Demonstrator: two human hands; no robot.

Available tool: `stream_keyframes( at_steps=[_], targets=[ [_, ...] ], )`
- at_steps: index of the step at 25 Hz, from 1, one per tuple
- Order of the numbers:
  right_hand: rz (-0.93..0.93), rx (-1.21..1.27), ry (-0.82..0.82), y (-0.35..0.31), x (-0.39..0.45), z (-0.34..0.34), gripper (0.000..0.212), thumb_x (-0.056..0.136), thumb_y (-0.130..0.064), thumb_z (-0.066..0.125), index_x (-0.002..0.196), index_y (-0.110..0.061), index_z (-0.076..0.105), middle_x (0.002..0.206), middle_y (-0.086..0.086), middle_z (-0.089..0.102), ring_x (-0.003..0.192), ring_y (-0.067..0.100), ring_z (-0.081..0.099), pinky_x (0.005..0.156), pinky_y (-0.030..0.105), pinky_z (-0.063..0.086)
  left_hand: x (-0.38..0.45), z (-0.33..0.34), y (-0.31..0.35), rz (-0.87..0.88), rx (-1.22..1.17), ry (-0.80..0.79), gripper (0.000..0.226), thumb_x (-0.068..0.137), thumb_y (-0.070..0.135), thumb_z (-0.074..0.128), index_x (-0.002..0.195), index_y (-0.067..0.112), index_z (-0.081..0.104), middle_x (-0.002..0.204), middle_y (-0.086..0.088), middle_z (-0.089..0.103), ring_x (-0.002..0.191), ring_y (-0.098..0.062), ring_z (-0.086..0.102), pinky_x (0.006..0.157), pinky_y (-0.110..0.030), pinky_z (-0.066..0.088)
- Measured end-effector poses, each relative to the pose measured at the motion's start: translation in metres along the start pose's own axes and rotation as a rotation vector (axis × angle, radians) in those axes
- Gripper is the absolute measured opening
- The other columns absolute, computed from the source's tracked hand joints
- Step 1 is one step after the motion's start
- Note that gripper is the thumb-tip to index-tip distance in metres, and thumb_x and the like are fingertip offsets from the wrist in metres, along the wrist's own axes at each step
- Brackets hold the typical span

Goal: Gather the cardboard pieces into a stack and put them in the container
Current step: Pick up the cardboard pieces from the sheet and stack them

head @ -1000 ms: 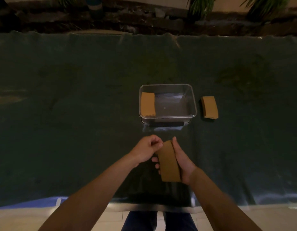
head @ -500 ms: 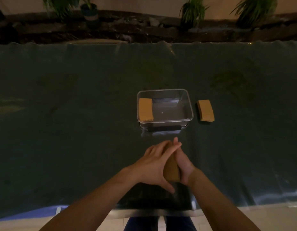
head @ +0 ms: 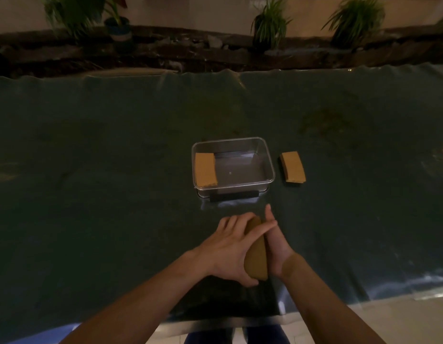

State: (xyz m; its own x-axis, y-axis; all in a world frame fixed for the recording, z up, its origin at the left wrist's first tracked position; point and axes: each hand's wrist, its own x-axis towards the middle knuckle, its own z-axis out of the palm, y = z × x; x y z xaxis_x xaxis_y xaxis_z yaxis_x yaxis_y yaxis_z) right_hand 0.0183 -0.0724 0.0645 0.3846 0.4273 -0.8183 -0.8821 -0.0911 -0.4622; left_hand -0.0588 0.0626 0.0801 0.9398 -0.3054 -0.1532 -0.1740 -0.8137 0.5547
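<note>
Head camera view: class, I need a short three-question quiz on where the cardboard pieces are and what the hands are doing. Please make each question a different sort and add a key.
1. True or false: the clear container is empty.
2. Multiple choice: the cardboard stack on the cloth lies (A) left of the container, (B) right of the container, (C) inside it.
3. Short answer: what are the left hand and right hand doing?

Key
1. False: one cardboard stack in the container lies at its left end.
2. B.
3. They press the held cardboard stack between them, near the table's front edge.
</note>
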Motion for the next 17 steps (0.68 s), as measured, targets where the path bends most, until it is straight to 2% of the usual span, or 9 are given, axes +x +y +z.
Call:
stream_keyframes(
  at_steps=[4, 5, 8, 9, 10, 13, 14, 17],
  targets=[
    [-0.041, -0.028, 0.041, -0.009, -0.001, -0.002, 0.072, 0.081, -0.079, 0.042, 0.084, -0.019, 0.083, 0.091, 0.021, 0.077, 0.078, 0.031, 0.076, 0.059, 0.038, 0.061, 0.014, 0.000, 0.007, -0.016, 0.069, 0.028, 0.131, 0.058, 0.061, 0.078, 0.151, 0.053, -0.014, 0.149, -0.002, 0.017, 0.133, -0.024, 0.020, 0.112, -0.052, 0.024],
    [-0.045, -0.030, 0.037, -0.012, -0.002, -0.003, 0.073, 0.081, -0.079, 0.042, 0.086, -0.019, 0.083, 0.093, 0.022, 0.077, 0.081, 0.032, 0.076, 0.061, 0.039, 0.061, 0.019, 0.000, 0.009, -0.017, 0.085, 0.031, 0.131, 0.058, 0.062, 0.078, 0.151, 0.053, -0.014, 0.149, -0.003, 0.017, 0.132, -0.025, 0.020, 0.112, -0.053, 0.024],
    [-0.024, -0.001, 0.022, -0.023, -0.004, -0.014, 0.080, 0.077, -0.083, 0.041, 0.108, -0.019, 0.076, 0.110, 0.025, 0.073, 0.106, 0.038, 0.068, 0.090, 0.051, 0.055, 0.034, -0.003, 0.012, -0.015, 0.111, 0.017, 0.131, 0.058, 0.060, 0.078, 0.152, 0.052, -0.014, 0.148, -0.004, 0.017, 0.132, -0.027, 0.022, 0.111, -0.053, 0.025],
    [-0.013, 0.005, 0.018, -0.028, -0.005, -0.019, 0.081, 0.076, -0.084, 0.041, 0.111, -0.019, 0.075, 0.112, 0.025, 0.072, 0.108, 0.039, 0.067, 0.093, 0.052, 0.053, 0.041, -0.005, 0.014, -0.012, 0.123, 0.014, 0.131, 0.058, 0.060, 0.078, 0.152, 0.052, -0.014, 0.148, -0.004, 0.017, 0.132, -0.028, 0.022, 0.111, -0.054, 0.026],
    [-0.011, 0.011, 0.013, -0.034, -0.006, -0.023, 0.081, 0.076, -0.084, 0.042, 0.111, -0.019, 0.075, 0.111, 0.025, 0.073, 0.106, 0.038, 0.068, 0.090, 0.051, 0.055, 0.049, -0.006, 0.018, -0.009, 0.137, 0.014, 0.132, 0.058, 0.061, 0.078, 0.152, 0.052, -0.014, 0.148, -0.004, 0.017, 0.133, -0.030, 0.023, 0.111, -0.054, 0.026],
    [-0.042, 0.004, -0.001, -0.059, -0.008, -0.039, 0.075, 0.077, -0.083, 0.043, 0.100, -0.023, 0.080, 0.103, 0.020, 0.076, 0.090, 0.031, 0.075, 0.066, 0.039, 0.061, 0.077, -0.008, 0.030, -0.010, 0.126, 0.007, 0.131, 0.060, 0.062, 0.078, 0.151, 0.053, -0.016, 0.154, -0.004, 0.012, 0.140, -0.032, 0.018, 0.114, -0.057, 0.022],
    [-0.044, -0.003, -0.003, -0.068, -0.008, -0.045, 0.074, 0.077, -0.083, 0.043, 0.099, -0.023, 0.081, 0.103, 0.019, 0.076, 0.089, 0.030, 0.075, 0.066, 0.039, 0.061, 0.088, -0.009, 0.034, -0.011, 0.125, 0.010, 0.131, 0.060, 0.061, 0.078, 0.150, 0.054, -0.016, 0.154, -0.003, 0.012, 0.139, -0.031, 0.018, 0.114, -0.058, 0.021],
    [-0.058, -0.003, -0.028, -0.100, -0.007, -0.071, 0.076, 0.080, -0.082, 0.041, 0.106, -0.022, 0.079, 0.109, 0.021, 0.074, 0.099, 0.033, 0.072, 0.080, 0.045, 0.059, 0.127, -0.013, 0.042, -0.012, 0.140, 0.019, 0.128, 0.060, 0.061, 0.077, 0.150, 0.056, -0.014, 0.152, -0.002, 0.014, 0.137, -0.030, 0.020, 0.111, -0.056, 0.022]
  ],
)
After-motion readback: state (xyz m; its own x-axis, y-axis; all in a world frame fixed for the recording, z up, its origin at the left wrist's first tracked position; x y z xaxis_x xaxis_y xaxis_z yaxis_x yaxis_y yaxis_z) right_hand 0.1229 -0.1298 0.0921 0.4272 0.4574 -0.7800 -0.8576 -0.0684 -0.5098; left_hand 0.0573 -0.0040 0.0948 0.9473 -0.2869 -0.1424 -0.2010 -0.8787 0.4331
